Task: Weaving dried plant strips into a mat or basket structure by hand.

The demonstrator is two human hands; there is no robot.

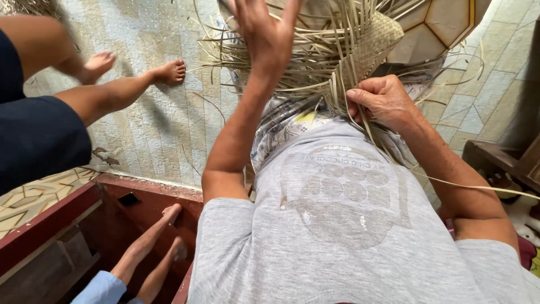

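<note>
The grey shirt (343, 225) fills the lower view, nearest the camera, the person's own chest seen from above. Beyond it, on the lap, lies the weaving (360, 45): a mat of pale straw strips, with one tightly plaited patch at the upper right and a large fan of loose strips (292, 62) spreading left and downward. Judging by that, only a small part is plaited and most strips remain unwoven. The right hand (382, 101) pinches a few strips at the edge of the plaited patch, fingers closed on them. The left hand (264, 31) is raised over the loose strips, fingers spread wide, holding nothing. At the left, other people's legs (112, 90) rest on the tiled floor (163, 129).
</note>
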